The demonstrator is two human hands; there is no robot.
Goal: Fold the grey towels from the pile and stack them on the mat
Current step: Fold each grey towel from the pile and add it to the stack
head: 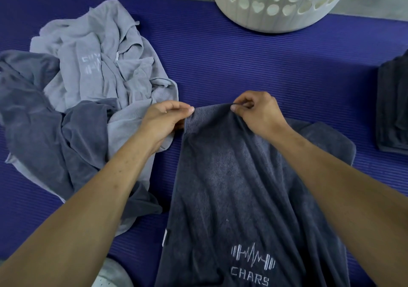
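A dark grey towel [234, 189] with a white dumbbell logo hangs in front of me over the blue mat [254, 66]. My left hand [165, 119] pinches its top left corner. My right hand [256, 112] pinches the top edge a little to the right. The towel's far side drapes onto the mat behind my right forearm. A crumpled pile of light and dark grey towels [84, 83] lies on the mat at the left, close to my left hand.
A white plastic laundry basket [276, 6] with heart-shaped holes stands at the mat's far edge. A stack of folded dark towels [393, 110] sits at the right edge. A pale rounded object [112, 275] shows at the bottom left.
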